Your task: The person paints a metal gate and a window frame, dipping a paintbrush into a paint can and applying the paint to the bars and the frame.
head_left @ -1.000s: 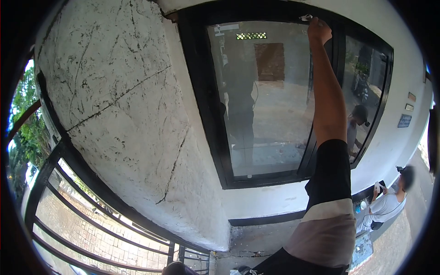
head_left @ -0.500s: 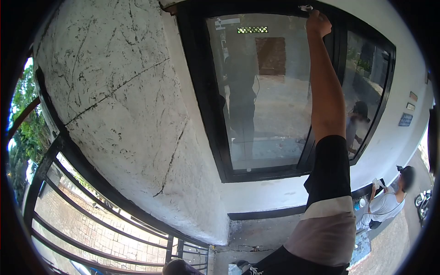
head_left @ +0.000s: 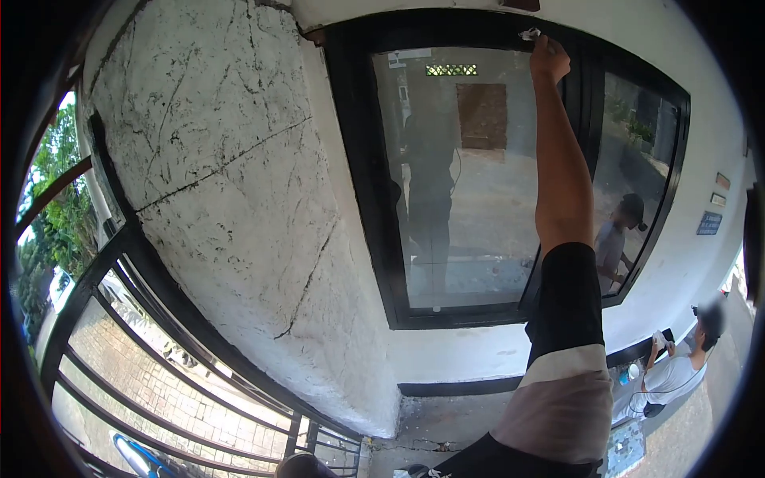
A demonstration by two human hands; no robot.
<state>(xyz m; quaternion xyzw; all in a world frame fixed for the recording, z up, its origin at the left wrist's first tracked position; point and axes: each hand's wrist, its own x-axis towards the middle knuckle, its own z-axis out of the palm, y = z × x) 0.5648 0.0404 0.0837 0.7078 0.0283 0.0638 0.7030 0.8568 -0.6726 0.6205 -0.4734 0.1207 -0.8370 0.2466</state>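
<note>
My right hand (head_left: 551,60) reaches up at the end of a stretched arm to the top of the black window frame (head_left: 470,37). Its fingers are closed on a small crumpled white wad (head_left: 530,34), cloth or paper, which overlaps the top bar just above the glass. Behind the forearm lies the large window pane (head_left: 486,215), with reflections of a standing figure and a brown rectangle. My left hand is out of view.
A black railing (head_left: 92,291) curves along the lower left beside a cracked white wall (head_left: 231,199). At the right, a person in a white shirt (head_left: 673,378) holds something white near a cup (head_left: 633,372). Small signs (head_left: 709,224) hang on the far wall.
My right hand has shifted a little left along the top bar with the white wad. The whole view has tilted slightly, so the window sits lower and further right.
</note>
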